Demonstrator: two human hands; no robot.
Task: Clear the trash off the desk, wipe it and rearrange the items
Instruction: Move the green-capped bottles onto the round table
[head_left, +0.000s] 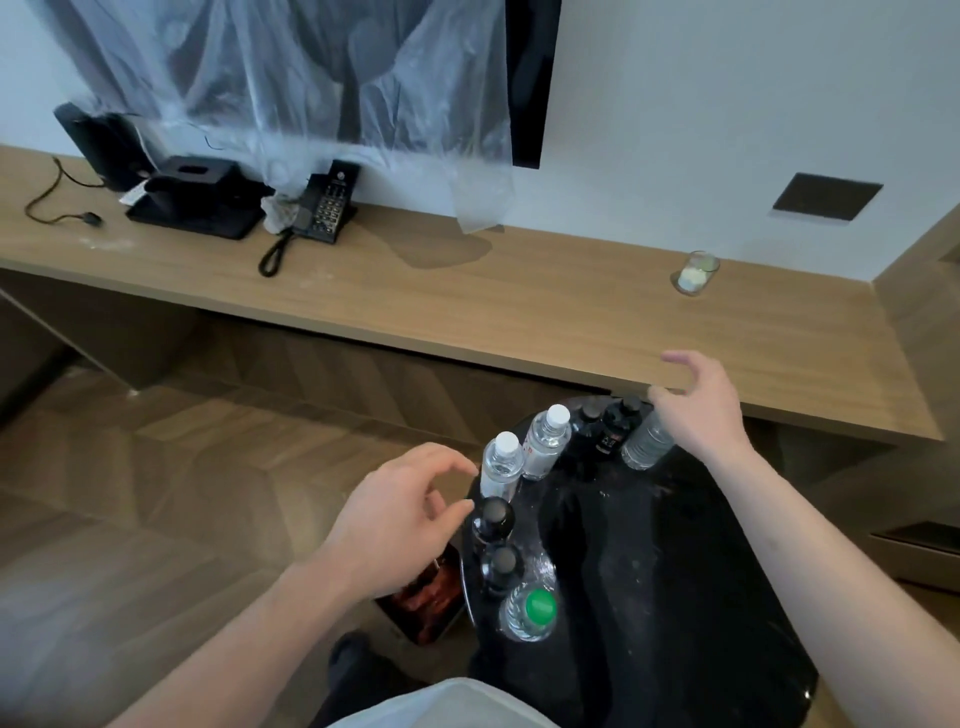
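On the round black table (649, 561), bottles crowd its left edge; both hands, left hand (400, 525) and right hand (698, 402), hover spread, holding nothing, and a careless reach could topple the nearest bottle (501, 462).

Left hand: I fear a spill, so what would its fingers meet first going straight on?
Probably the black-capped bottle: the left hand points right at it, with clear water bottles just beyond. Depth is uncertain.

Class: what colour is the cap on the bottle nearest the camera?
Green, on the nearest bottle; the head view shows it.

Tan wood-grain desk (519, 312), glossy black round table (649, 571), green-capped bottle (532, 613), black phone (327, 208).
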